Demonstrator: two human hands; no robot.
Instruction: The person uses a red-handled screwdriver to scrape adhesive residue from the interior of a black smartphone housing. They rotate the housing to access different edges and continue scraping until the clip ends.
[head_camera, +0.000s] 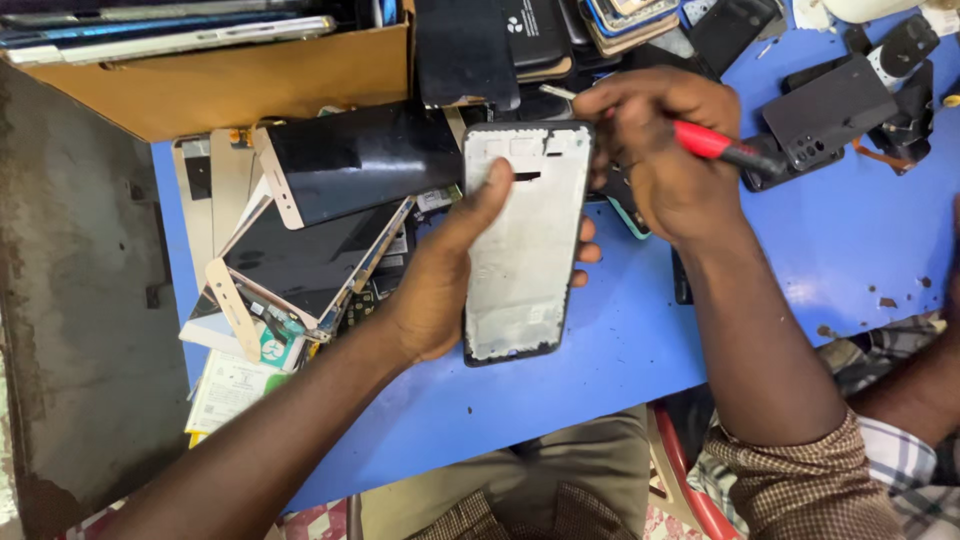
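We are seeing a brown cardboard box (240, 75) sitting at the table's far left corner, two dark rectangular phone screens with gold edges (350, 160) lying stacked beside it, a white-and-green printed paper label (232, 385) peeking out beneath them.

The left hand (440, 280) grips a phone frame (522, 245) from its left edge, thumb across the pale inner face, holding it above the blue bench (620, 350). The right hand (665, 150) holds a red-handled screwdriver (715, 143) at the frame's top right corner. Gold-edged screens (330, 210) lie stacked beside a cardboard box (230, 85).
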